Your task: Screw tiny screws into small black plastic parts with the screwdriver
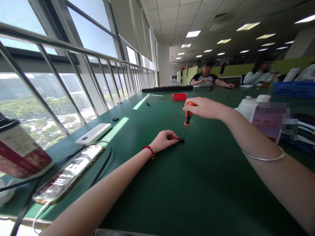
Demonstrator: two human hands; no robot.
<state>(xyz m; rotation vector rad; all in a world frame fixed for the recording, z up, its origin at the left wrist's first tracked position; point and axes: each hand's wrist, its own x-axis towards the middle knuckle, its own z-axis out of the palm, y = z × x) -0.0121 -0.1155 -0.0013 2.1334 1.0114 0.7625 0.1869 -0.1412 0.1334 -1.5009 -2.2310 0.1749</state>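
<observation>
My right hand point(203, 107) is closed round the handle of an orange and black screwdriver point(188, 117), which stands nearly upright. Its thin shaft points down to a small black part point(181, 140) lying on the green tabletop. With thumb and fingers, my left hand point(164, 140) pinches the left end of that part. The screwdriver's tip meets the part near its right end; whether a screw is under it is too small to see.
On the left lie a white power bank point(94, 133), a phone point(70, 173) with cables and a paper cup point(21, 147). Ahead are a red bin point(179, 97) and a long black strip point(167, 88). At right stand a white bottle point(246, 106) and an upright phone point(267, 123). People sit beyond.
</observation>
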